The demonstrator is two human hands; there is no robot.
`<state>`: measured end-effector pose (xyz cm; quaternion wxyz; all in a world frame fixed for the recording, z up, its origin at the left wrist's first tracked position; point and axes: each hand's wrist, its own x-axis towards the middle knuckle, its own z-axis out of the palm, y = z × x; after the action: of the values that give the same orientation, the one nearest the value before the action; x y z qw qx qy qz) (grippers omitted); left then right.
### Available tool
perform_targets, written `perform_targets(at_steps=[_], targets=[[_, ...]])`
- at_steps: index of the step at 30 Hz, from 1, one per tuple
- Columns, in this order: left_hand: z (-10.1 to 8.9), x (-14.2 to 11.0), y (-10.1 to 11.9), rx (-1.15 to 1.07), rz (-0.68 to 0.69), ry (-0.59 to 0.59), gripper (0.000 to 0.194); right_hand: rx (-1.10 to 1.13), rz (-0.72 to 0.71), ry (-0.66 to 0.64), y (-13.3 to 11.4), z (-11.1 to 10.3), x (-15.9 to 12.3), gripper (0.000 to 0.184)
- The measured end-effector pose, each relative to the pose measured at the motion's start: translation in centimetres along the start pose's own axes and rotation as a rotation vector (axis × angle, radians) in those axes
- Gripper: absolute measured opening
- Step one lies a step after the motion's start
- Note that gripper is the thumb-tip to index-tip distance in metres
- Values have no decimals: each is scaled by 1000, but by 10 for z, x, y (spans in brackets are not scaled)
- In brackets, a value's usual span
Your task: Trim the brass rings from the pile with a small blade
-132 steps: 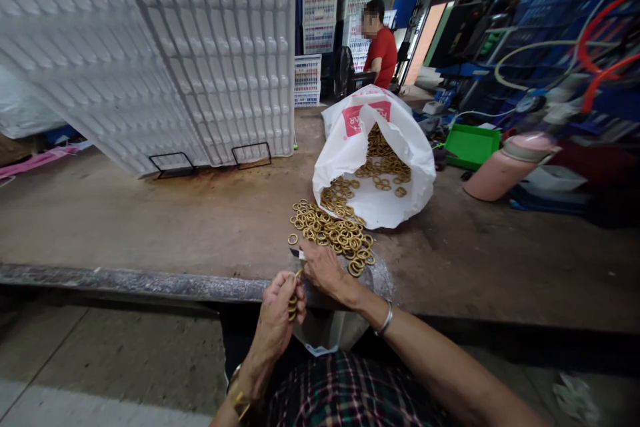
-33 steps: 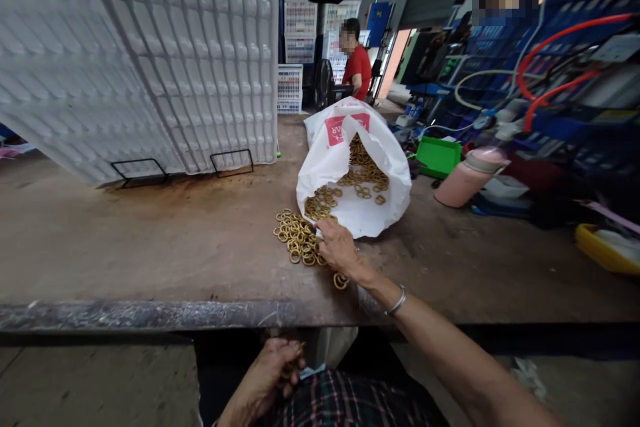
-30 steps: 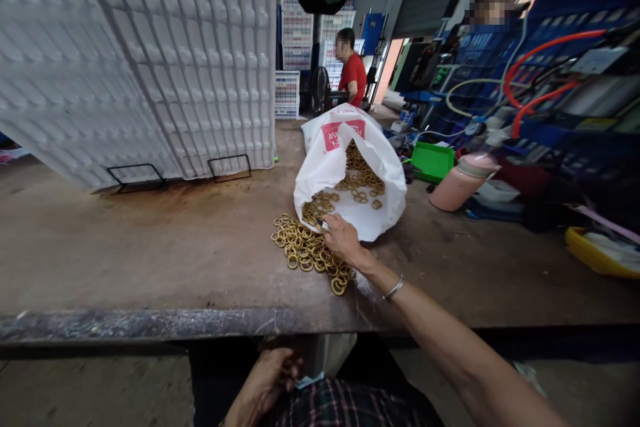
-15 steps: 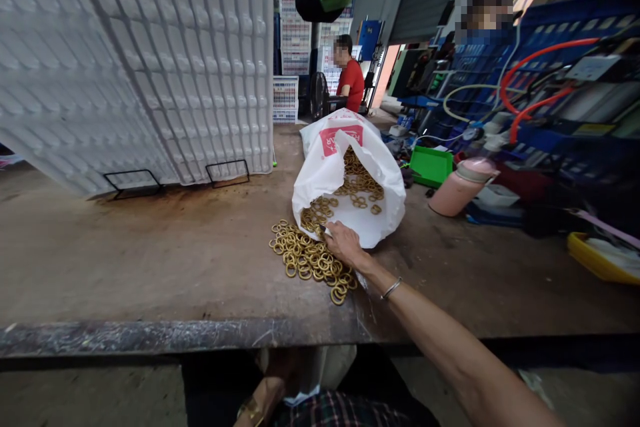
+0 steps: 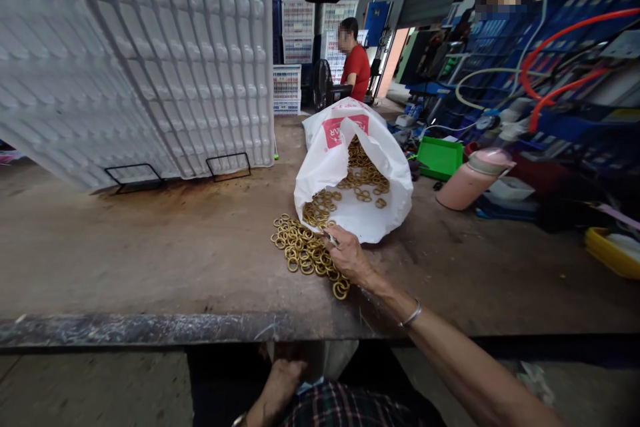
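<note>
Lying in a loose heap on the table (image 5: pixel 190 260), the gold-coloured rings (image 5: pixel 303 250) spread from the lower lip of the white bag (image 5: pixel 317 167) toward the front edge. More of them sit inside the bag's open mouth. Within the heap, rings overlap and lean on one another; a few at the near end thin out.

Handling, own judgement: the step in hand appears to be drawing rings from this heap. Best done lightly, starting where the overlap is least, since smooth rings probably slide or drag neighbours along. Keep the tip of the small tool (image 5: pixel 330 238) low and turned away from bag and fingers, so that it does not snag the lip.

Grip, right: the right hand (image 5: pixel 349 257) is at the right side of the heap, near the bag's lip, with thumb and fingers closed around the tool (dark narrow tip; possibly a blade, too small to confirm). Rings lie just left of and below the fingertips. Cannot tell whether a ring is pinched along with the tool.

Grip, left: the left hand (image 5: pixel 286 377) is in shade beyond the table's front edge, well apart from the heap. Cannot tell how far its fingers are closed, or on what.

Farther out: pink bottle (image 5: pixel 470 181) and green tray (image 5: pixel 440 158), right of the bag.
</note>
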<state>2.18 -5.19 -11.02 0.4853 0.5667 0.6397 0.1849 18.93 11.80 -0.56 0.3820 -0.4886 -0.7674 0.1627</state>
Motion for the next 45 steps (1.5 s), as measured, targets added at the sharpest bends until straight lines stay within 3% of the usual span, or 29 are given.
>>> perform_targets(at_steps=[3,5,7,10,13,17,29,32,38,42,45], targets=[[-21,-34,39,-299,-4,-179,27,196,139,-62,-17,4,-14,18],[-37,-46,67,-487,20,-190,28,321,229,-130,-28,8,-24,21],[-51,-47,88,-572,8,-53,31,424,289,-187,-38,11,-32,21],[-65,-31,104,-682,13,273,36,514,331,-251,-52,12,-41,19],[-70,-13,108,-713,56,392,46,556,319,-302,-62,13,-46,19],[-69,0,106,-631,126,384,35,612,289,-352,-67,16,-50,20],[-68,-3,95,-270,386,562,13,463,336,-340,-75,19,-47,21],[-68,-5,97,-297,351,527,15,410,313,-346,-74,22,-46,20],[-70,-9,98,-680,84,192,34,454,308,-327,-75,25,-49,19],[-70,-11,97,-840,100,131,33,499,340,-331,-78,24,-49,20],[-69,-12,97,-888,100,145,33,390,308,-316,-75,25,-50,19]])
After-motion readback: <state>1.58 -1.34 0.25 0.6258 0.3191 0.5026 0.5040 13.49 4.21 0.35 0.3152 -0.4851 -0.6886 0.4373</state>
